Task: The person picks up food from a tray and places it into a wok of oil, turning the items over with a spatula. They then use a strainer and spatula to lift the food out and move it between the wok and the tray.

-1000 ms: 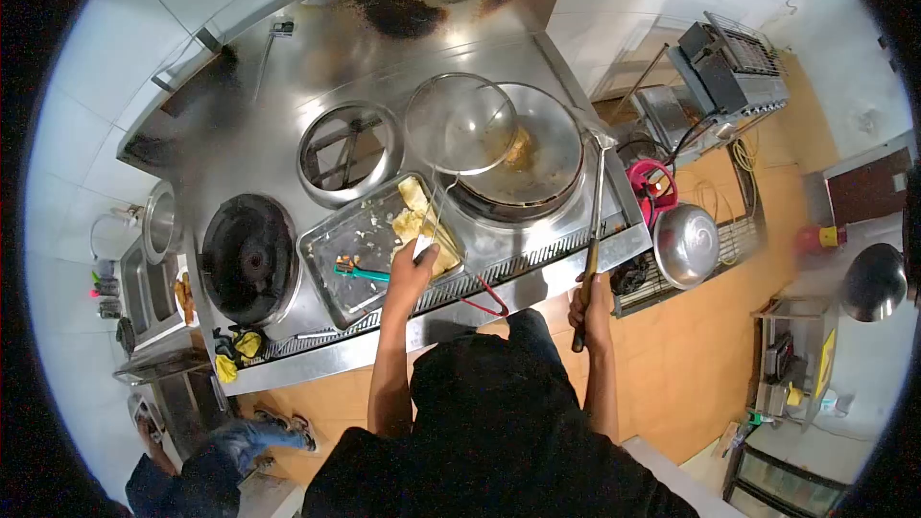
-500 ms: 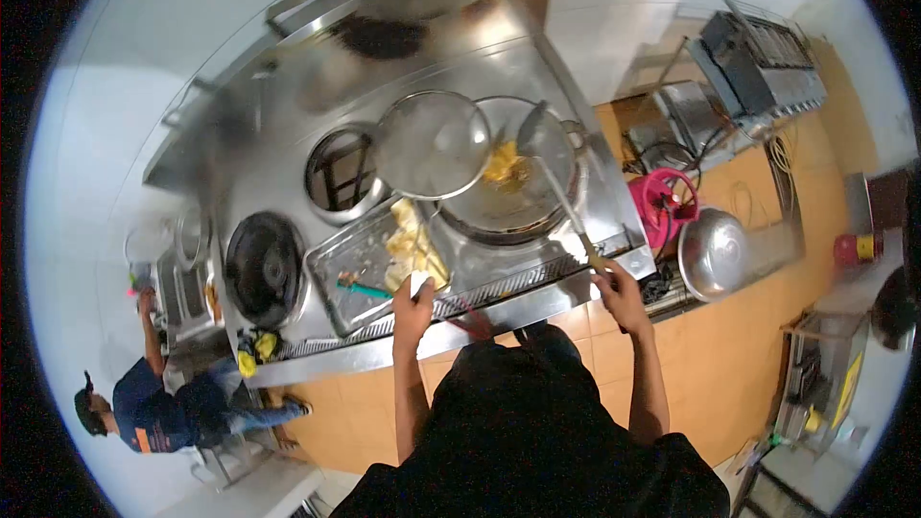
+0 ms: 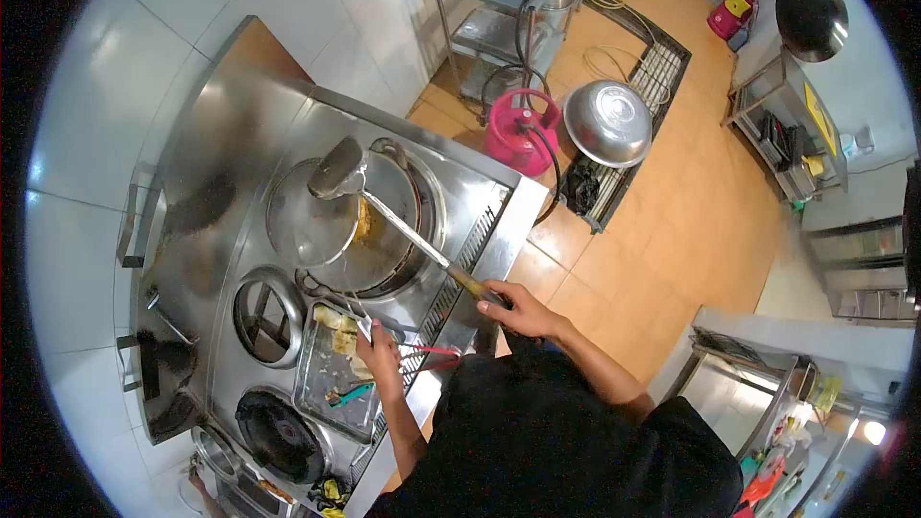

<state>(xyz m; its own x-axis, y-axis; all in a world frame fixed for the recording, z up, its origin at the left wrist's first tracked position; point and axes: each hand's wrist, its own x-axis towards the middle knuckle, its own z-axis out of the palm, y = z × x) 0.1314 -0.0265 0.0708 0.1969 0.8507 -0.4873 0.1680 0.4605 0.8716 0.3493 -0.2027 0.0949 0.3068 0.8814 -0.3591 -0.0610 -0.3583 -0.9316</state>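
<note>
My right hand point(image 3: 519, 311) is wrapped round the wooden end of a long-handled ladle point(image 3: 338, 169), whose bowl is raised over a round wire strainer point(image 3: 295, 216). The strainer overlaps a large pan point(image 3: 398, 254) with yellow-brown food point(image 3: 365, 223) in it. My left hand point(image 3: 380, 353) is closed at the near edge of a metal tray point(image 3: 365, 419), on a thin pale handle that seems to belong to the strainer. Pale yellow pieces point(image 3: 336, 326) and a teal-handled tool point(image 3: 350, 394) lie in the tray.
An open burner ring point(image 3: 267, 317) and a blackened pan point(image 3: 278, 435) are on the steel stove. A pink gas cylinder point(image 3: 523, 139) and an upturned metal bowl point(image 3: 608, 123) stand beyond it. A co-worker's arm point(image 3: 203, 487) shows at the lower left.
The view has turned towards the right. The ladle has been lifted and moved over the strainer. The co-worker is now mostly out of view.
</note>
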